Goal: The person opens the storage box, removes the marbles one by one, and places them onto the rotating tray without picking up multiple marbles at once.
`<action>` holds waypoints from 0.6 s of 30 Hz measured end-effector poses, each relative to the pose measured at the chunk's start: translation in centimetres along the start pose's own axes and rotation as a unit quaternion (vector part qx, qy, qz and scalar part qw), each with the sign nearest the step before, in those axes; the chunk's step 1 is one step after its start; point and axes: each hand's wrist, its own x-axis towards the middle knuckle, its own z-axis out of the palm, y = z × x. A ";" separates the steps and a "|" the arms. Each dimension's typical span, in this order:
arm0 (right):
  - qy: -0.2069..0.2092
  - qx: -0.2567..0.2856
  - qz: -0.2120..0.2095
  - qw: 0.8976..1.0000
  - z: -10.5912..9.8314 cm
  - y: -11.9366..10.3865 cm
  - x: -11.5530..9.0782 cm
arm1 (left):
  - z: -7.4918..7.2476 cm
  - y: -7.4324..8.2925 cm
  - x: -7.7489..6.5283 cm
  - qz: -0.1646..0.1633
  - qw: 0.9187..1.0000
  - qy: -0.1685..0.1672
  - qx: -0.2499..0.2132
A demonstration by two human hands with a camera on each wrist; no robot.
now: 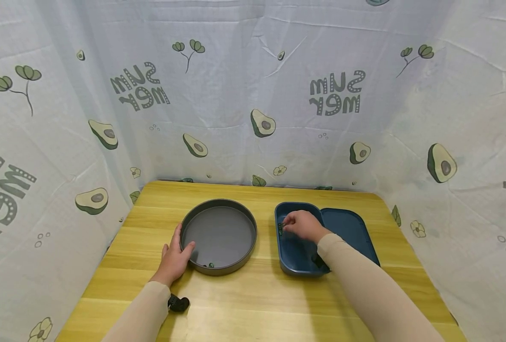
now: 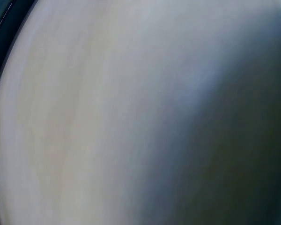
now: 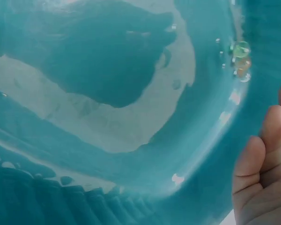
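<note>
A round grey pan stands on the table, with small dark-green glassy pieces at its near wall. My left hand rests against the pan's left side, fingers straight along the outside and the thumb over the rim. To the right is a blue rectangular box. Inside it, my right hand reaches toward its left wall, fingers bent, beside several small pieces. The right wrist view shows these as glassy green and orange beads. Whether the fingertips pinch one is hidden. The left wrist view is only blur.
A flat blue lid lies right of the box, partly under the right forearm. The wooden table ends at a patterned white curtain behind and at the sides. A black wrist device sits by the left sleeve.
</note>
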 end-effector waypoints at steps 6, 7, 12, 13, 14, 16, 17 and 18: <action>0.028 0.027 -0.003 0.999 -0.5 -0.7 -0.3 | 0.0 0.0 0.0 0.002 1.000 0.003 0.000; 0.030 0.033 -0.006 0.999 -0.5 -0.9 -0.3 | 0.0 0.0 0.0 0.002 1.000 0.003 0.000; 0.034 0.060 -0.016 0.997 -0.4 -2.2 -0.4 | 0.0 -0.1 0.1 0.004 1.000 0.002 -0.002; 0.034 0.063 -0.018 0.997 -0.3 -2.5 -0.4 | 0.0 -0.1 0.1 0.005 1.000 0.002 -0.003; 0.035 0.066 -0.020 0.997 -0.2 -2.8 -0.4 | 0.0 -0.1 0.1 0.005 1.000 0.001 -0.003; 0.038 0.072 -0.024 0.996 0.0 -3.4 -0.3 | 0.1 -0.1 0.1 0.007 1.000 0.001 -0.003; 0.039 0.075 -0.025 0.996 0.1 -3.7 -0.3 | 0.1 -0.2 0.1 0.008 1.000 0.002 -0.002; 0.041 0.075 -0.026 0.996 0.2 -4.0 -0.3 | 0.1 -0.2 0.1 0.009 1.000 0.003 -0.001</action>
